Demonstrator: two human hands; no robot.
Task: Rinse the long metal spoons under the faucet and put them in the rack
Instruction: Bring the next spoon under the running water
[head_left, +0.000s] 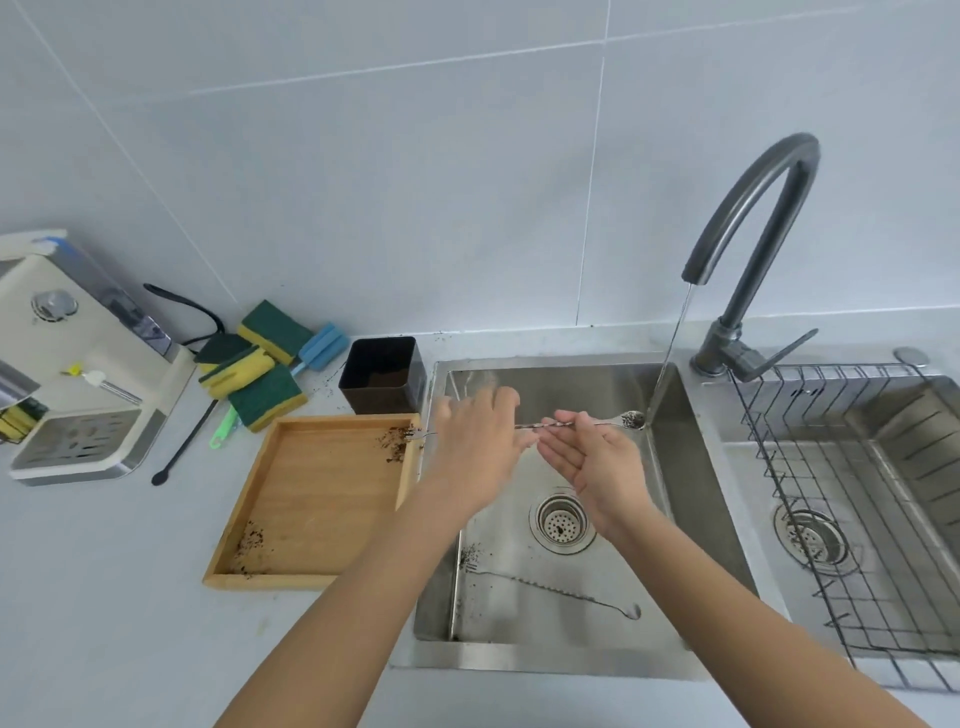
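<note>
A long twisted metal spoon (613, 422) is held level over the left sink basin (685, 467). Its bowl, speckled with dark grounds, sits right under the thin water stream from the grey faucet (748, 208). My left hand (475, 447) grips the spoon's handle near its forked end. My right hand (592, 457) is palm up, its fingertips pinching the shaft close to the bowl. A second long spoon (550, 590) lies on the basin floor near the front. The wire rack (841, 499) sits in the right basin.
A wooden tray (311, 499) with dark grounds lies left of the sink. Behind it stand a dark square cup (383, 374), several green-yellow sponges (254, 364) and a cream appliance (78, 364). A black stirrer (182, 447) lies on the counter. Drain (562, 519) in the basin middle.
</note>
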